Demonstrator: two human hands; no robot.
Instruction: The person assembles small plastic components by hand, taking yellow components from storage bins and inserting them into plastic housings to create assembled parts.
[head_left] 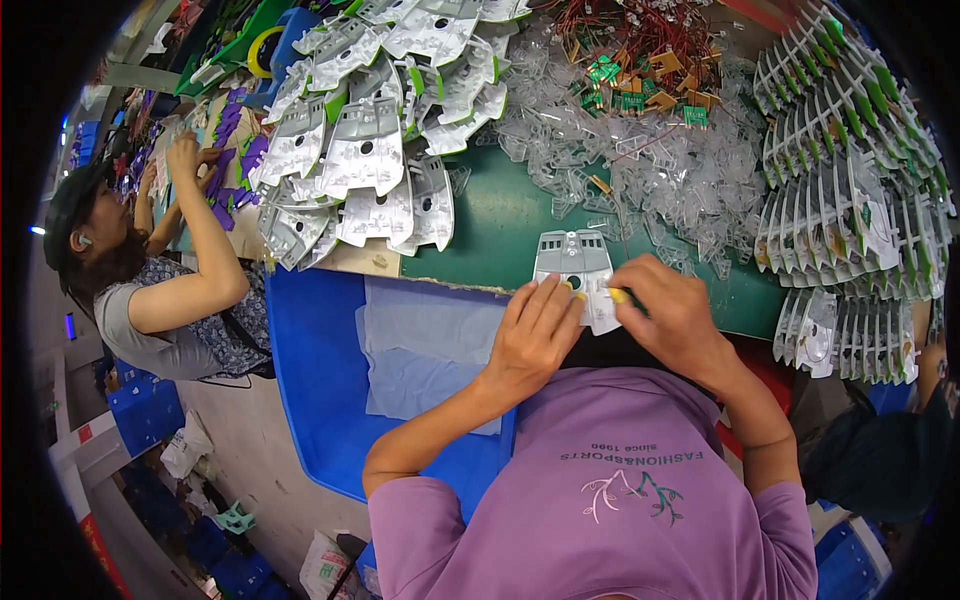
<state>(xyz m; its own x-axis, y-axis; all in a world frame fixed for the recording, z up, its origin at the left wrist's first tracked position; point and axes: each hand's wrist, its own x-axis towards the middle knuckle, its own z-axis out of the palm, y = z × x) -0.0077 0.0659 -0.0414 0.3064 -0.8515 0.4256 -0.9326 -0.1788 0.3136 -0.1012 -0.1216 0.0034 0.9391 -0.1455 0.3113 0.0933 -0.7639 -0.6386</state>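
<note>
A silver-grey plastic shell panel (573,254), slotted near its top and with a round hole in the middle, lies at the front edge of the green table. My left hand (537,335) is closed on its left and lower side. My right hand (668,312) is pinched at the panel's right edge; what its fingertips hold, if anything, is too small to make out. Yellow covers show on some fingertips. Beyond the panel spreads a heap of small clear plastic pieces (650,165), topped by green circuit boards (632,102) with red wires (625,35).
Similar panels (365,150) with green edges are piled at the back left. More panels stand in rows (835,190) on the right. A blue bin (320,420) with pale sheets (425,330) sits below the table edge. At far left a co-worker (190,310) handles purple pieces (235,150).
</note>
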